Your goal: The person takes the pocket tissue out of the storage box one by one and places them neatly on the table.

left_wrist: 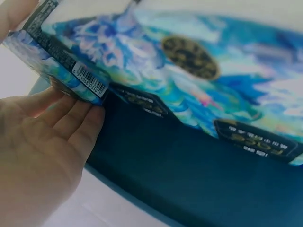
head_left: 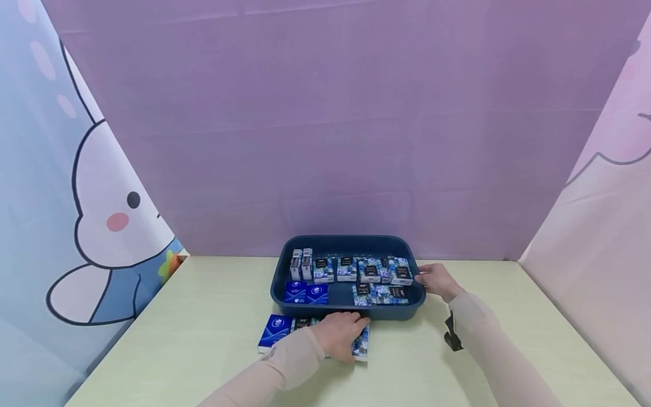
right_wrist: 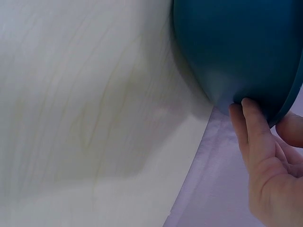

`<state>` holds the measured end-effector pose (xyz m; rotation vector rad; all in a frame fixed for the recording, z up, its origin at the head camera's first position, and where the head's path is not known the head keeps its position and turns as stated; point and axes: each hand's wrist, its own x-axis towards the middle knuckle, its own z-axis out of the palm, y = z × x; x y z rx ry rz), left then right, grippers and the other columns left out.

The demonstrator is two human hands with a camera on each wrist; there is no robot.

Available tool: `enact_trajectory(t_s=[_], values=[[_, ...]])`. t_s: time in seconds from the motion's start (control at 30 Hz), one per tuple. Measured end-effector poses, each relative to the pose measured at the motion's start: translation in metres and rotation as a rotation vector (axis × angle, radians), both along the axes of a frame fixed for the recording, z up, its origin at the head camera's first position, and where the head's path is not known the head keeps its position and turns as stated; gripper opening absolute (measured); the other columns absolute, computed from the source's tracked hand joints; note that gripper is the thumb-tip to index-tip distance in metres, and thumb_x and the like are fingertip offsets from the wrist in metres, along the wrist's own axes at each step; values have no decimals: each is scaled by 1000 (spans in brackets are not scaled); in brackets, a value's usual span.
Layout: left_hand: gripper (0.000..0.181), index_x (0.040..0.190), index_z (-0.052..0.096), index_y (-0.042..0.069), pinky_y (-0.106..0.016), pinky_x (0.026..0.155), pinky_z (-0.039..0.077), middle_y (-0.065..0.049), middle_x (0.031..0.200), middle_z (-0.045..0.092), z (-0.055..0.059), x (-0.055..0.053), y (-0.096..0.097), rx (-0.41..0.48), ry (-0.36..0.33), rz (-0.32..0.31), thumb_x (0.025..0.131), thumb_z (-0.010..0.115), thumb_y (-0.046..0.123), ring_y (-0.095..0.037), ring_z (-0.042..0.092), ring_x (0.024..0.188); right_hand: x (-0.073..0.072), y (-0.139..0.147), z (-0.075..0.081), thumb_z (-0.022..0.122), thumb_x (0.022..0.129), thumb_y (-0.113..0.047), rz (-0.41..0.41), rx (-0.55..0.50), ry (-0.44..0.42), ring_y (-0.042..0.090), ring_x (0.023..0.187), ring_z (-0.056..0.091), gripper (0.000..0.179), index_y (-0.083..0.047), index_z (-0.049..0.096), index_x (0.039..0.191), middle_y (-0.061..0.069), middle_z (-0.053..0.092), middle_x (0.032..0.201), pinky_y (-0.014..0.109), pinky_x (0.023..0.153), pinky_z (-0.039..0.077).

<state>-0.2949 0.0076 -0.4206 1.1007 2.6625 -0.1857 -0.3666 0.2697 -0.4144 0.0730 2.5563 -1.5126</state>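
A dark blue plastic bin (head_left: 351,312) stands at the back of the table, holding several tissue packs. The right hand (head_left: 438,280) grips its right end, thumb at the rim and fingers against the outer wall (right_wrist: 227,52) in the right wrist view. In front of the bin lies a row of packs, a plain blue pack (head_left: 277,330) at its left end. The left hand (head_left: 342,333) reaches over the row and grips the floral tissue pack (head_left: 361,343) at the right end. Its fingers (left_wrist: 87,125) press the barcoded end in the left wrist view. The hand hides the row's middle.
Inside the bin, floral packs (head_left: 347,269) lie along the back and front right, two blue packs (head_left: 317,294) at front left, and two packs (head_left: 307,264) stand on edge. A purple cloth (head_left: 325,141) rises behind the pale table (head_left: 203,339).
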Motion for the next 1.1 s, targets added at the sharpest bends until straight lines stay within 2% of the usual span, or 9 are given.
enact_trajectory(t_s=[0.27,0.47,0.7,0.93,1.1], values=[[82,140,37,21,-29,97,43,2,134,46,-9,-1,-1,-18,7,26,71,74,45,-13,46,120,2,-1,0,41,93,1,13,-12,5,38,106,57,40,25,36,124,37,49,120,44,87,49],[81,141,36,19,-30,96,44,1,135,44,-8,2,-1,-1,-6,50,73,74,43,-15,46,121,0,1,-3,42,92,1,7,-8,6,34,103,59,40,23,38,124,36,50,120,44,87,50],[76,138,40,17,-32,90,48,1,132,46,-10,10,-1,7,74,59,74,73,42,-15,49,116,-2,3,-3,42,93,0,1,-7,-8,35,106,57,41,22,37,126,36,49,122,45,89,48],[68,132,49,13,-29,90,48,-2,125,50,-12,18,-3,16,218,33,74,73,41,-17,51,111,-2,2,-2,42,93,-1,-7,8,-20,38,110,55,41,22,36,127,36,47,124,46,89,47],[65,129,52,10,-29,89,49,-4,119,51,-14,21,-4,50,256,45,75,73,38,-17,52,105,-2,1,-2,42,93,0,-6,2,-18,36,108,56,41,22,37,126,36,47,124,46,89,48]])
